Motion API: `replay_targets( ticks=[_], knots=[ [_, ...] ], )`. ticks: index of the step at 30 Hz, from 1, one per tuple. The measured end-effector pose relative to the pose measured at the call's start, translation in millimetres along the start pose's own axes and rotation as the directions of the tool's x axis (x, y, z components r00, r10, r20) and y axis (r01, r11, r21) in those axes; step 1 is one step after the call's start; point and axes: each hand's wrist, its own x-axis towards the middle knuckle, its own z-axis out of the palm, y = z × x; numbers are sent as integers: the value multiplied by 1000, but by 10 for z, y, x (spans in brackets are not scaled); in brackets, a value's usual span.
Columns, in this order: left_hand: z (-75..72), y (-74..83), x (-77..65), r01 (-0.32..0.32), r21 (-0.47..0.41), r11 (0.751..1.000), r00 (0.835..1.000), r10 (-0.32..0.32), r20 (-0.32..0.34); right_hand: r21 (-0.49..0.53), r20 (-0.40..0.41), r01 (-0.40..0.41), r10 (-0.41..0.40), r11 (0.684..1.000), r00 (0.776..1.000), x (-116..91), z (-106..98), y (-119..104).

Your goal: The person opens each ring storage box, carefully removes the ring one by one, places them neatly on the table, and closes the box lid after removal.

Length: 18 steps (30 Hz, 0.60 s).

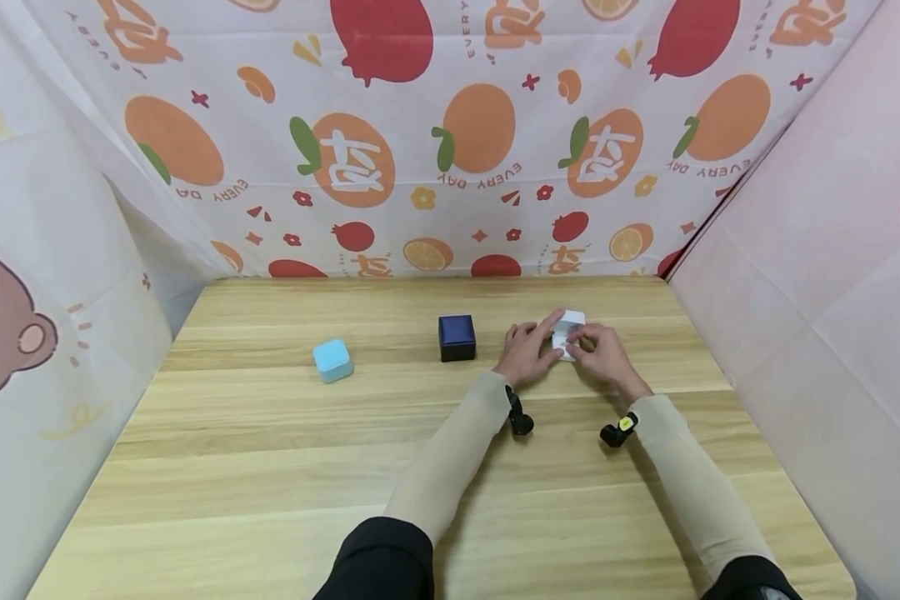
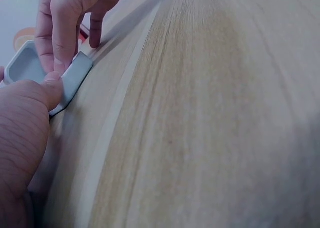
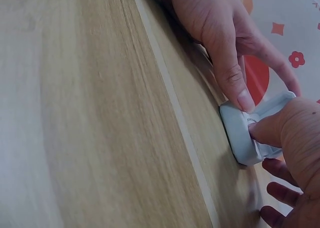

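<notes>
A small white ring box stands on the table with its lid raised. My left hand holds it from the left; in the right wrist view the thumb presses the front edge of the base and the index finger reaches to the lid. My right hand reaches into the box from the right, thumb and finger pinched at the insert. Beside that thumb shows a thin silvery ring, mostly hidden by the fingers. The left wrist view shows the right fingertips down inside the box.
A dark blue box, closed, stands left of my left hand. Farther left sits a light blue box with rounded corners. The wooden table ends at a fruit-print cloth behind, with cloth walls on both sides.
</notes>
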Motion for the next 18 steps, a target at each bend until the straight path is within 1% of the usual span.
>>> replay_targets(
  ticks=[6,11,18],
  knots=[
    [-5,6,10,-1,13,1000,1000,0,7,11,-11,-5,5,1000,1000,9,8,3],
    [9,-3,5,-5,15,1000,1000,5,6,19,5,-27,27,999,1000,-5,14,-18],
    [-1,-10,20,-11,2,1000,1000,11,9,26,-10,-39,39,999,999,11,10,-19]
  ],
)
